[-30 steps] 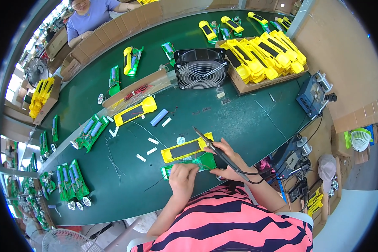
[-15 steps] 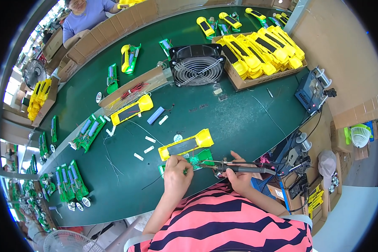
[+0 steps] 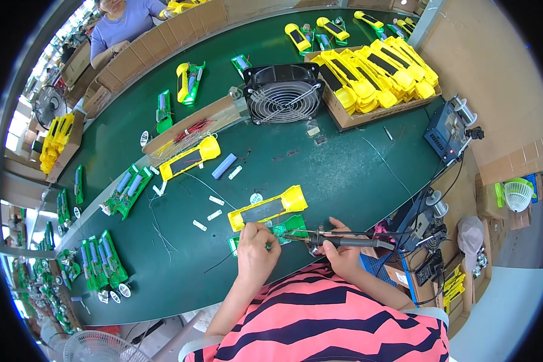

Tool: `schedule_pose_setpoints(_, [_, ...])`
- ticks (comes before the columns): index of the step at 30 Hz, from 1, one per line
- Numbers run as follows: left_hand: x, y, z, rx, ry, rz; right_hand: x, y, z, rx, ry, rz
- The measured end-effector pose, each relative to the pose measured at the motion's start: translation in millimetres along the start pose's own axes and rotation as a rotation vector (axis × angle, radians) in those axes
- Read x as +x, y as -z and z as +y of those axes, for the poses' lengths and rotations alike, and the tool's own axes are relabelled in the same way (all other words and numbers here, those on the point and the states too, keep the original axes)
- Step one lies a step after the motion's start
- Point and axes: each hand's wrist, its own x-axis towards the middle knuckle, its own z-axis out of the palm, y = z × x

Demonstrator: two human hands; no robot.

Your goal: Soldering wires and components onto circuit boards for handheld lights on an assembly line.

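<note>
Single head-worn fisheye, looking steeply down and forward over the green tabletop (image 3: 344,175) from close above the person's hands. Straight edges bow toward the rim; the striped shirt (image 3: 326,323) fills the lower edge. No second view to overlap.

A long yellow plastic torch shell (image 3: 266,209) lies flat on the green bench (image 3: 344,175), near the front. Just beside it lies a small green circuit board (image 3: 283,230). A black soldering iron (image 3: 338,242) points left at the board.
</note>
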Motion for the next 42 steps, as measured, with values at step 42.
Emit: schedule_pose_setpoints(42, [-19.2,32.0,0.1,0.202,-0.129,0.029,12.8,10.8,-16.2,-0.067,0.155,-0.066])
